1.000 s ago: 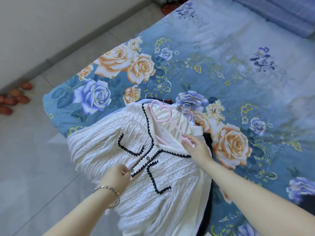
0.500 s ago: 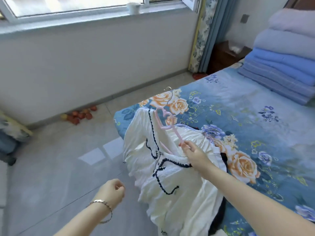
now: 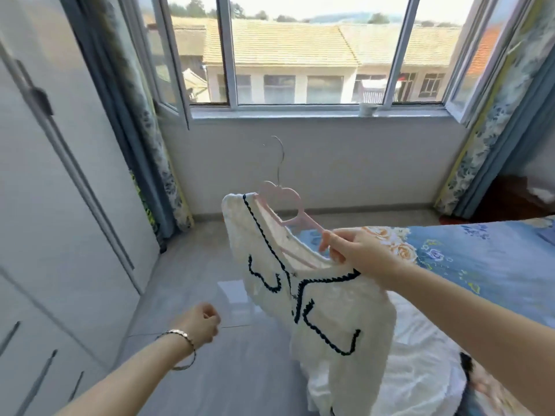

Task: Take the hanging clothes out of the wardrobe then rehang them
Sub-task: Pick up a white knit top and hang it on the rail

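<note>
The cardigan (image 3: pixel 330 310) hangs in the air on a pink hanger (image 3: pixel 288 205), beside the bed (image 3: pixel 480 259) — its blurred hem runs out of frame. The right hand (image 3: pixel 357 250) pinches the hanger's arm, hiding its end; the left hand (image 3: pixel 201 324) is curled into a fist, empty.

Open passage: grey tiled floor (image 3: pixel 195 265), between white panelled wardrobe doors (image 3: pixel 60 220) at left and blue floral-sheeted bed (image 3: pixel 486 259) at right.
Obstruction, centre: white knit cardigan with black trim (image 3: pixel 336 319), on pink plastic hanger (image 3: pixel 309 223).
Far limit: grey wall under window (image 3: pixel 345 163).
</note>
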Tool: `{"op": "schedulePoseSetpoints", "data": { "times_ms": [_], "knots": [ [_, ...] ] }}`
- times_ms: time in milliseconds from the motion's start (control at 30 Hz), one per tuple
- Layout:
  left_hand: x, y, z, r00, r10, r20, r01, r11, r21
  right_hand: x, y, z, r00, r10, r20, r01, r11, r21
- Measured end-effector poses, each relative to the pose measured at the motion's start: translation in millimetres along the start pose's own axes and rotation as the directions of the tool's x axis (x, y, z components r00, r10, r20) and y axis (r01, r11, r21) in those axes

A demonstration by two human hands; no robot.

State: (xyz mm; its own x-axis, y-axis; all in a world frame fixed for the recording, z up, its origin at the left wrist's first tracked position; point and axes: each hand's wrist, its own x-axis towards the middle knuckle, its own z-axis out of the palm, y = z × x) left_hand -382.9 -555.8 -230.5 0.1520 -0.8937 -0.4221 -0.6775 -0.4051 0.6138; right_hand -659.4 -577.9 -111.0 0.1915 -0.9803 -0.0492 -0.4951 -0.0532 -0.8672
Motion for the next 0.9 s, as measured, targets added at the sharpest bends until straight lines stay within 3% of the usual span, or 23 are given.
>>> {"op": "schedulePoseSetpoints", "data": {
  "times_ms": [67, 167, 300, 467, 733, 900],
  "knots": [
    [-26.2, -10.7, -11.7, 0.995, -0.042, -0.091, 0.038, 0.998, -0.046, -5.9, -25.1, 7.4, 0.992, -0.060, 0.111, 0.055, 0.997, 0.045],
    [-75.2, -29.0, -20.3, 0.969, -0.131, -0.211, 0.105, 0.985, -0.134, -22.1, -49.4, 28.3, 0.956, -0.124, 0.265, 0.135, 0.991, -0.022],
    [-150.3, -62.3, -16.5, 0.929, -0.261, -0.262, 0.223, 0.960, -0.167, -57.8, -68.4, 71.9, 0.889, -0.220, 0.401, 0.281, 0.955, -0.100],
    [-241.6, -100.5, -16.5, 0.870, -0.382, -0.313, 0.335, 0.922, -0.195, -110.7, -93.9, 132.2, 0.819, -0.272, 0.505, 0.335, 0.942, -0.036],
    [-380.6, -160.9, -50.4, 0.686, -0.522, -0.507, 0.465, 0.851, -0.246, -206.7, -181.9, 206.7, 0.506, -0.421, 0.753, 0.437, 0.878, 0.197],
    [-477.2, -196.1, -74.0, 0.532, -0.565, -0.631, 0.506, 0.809, -0.298, -271.6, -235.4, 264.0, 0.412, -0.467, 0.782, 0.524, 0.824, 0.216]
  ]
}}
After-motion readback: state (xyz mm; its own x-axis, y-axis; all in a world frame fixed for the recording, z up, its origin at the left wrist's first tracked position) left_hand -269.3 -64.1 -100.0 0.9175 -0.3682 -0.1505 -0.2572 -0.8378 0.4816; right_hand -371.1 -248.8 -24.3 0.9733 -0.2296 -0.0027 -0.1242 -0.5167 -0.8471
